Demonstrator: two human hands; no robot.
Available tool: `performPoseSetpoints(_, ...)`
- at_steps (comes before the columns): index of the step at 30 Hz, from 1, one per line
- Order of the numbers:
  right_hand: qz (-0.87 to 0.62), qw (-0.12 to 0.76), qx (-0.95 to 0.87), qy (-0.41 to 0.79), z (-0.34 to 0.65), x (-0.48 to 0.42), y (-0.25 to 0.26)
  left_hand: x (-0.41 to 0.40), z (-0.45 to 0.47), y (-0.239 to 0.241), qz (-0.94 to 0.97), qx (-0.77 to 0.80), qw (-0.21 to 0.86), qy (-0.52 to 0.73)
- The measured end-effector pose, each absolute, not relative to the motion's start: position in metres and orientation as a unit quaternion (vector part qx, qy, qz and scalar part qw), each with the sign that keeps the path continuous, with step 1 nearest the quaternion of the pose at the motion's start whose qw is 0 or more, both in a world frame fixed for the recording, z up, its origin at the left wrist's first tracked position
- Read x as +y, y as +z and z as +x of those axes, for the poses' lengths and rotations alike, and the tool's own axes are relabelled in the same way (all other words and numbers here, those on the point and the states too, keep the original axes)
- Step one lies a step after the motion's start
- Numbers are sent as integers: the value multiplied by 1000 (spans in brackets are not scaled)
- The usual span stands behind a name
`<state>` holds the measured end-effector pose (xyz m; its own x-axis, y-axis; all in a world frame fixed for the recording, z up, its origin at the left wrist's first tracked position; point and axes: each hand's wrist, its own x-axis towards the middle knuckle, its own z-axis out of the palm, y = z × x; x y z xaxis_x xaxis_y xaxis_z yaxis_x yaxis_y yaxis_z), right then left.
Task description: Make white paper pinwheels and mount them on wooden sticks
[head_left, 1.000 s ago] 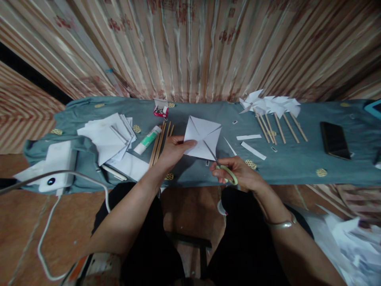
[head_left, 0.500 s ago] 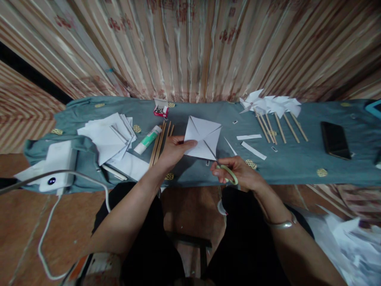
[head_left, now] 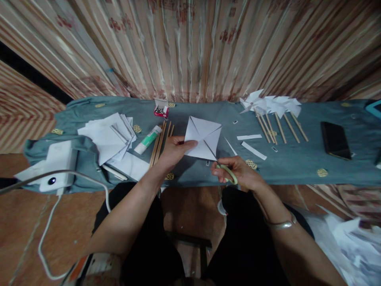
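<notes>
My left hand (head_left: 176, 150) pinches a square sheet of white paper (head_left: 205, 131) by its left edge, thumb on top. Diagonal slits or creases run from the sheet's corners toward its middle. In my right hand (head_left: 235, 171) is a pair of scissors (head_left: 230, 174) with pale green handles. Their blades lie along the diagonal at the sheet's lower right corner, tip near the centre. Just right of the sheet lie a thin paper sliver (head_left: 230, 146) and two paper strips (head_left: 254, 150).
Wooden sticks (head_left: 157, 145), a glue tube (head_left: 148, 140), a small red box (head_left: 161, 108) and stacked paper (head_left: 104, 135) lie leftward, with a white device (head_left: 58, 165) on a cable. Rightward are several paper pinwheels (head_left: 270, 105) on sticks and a phone (head_left: 335, 140). A curtain (head_left: 196, 51) hangs behind.
</notes>
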<state>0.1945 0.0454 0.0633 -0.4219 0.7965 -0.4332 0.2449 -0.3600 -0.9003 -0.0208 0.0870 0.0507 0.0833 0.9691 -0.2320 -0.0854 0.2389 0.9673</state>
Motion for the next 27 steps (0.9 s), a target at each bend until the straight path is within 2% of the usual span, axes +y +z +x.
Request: performPoseSetpoints(27,-491,223,-535,650,194,44,65,86,-19,51,408,516,600,455)
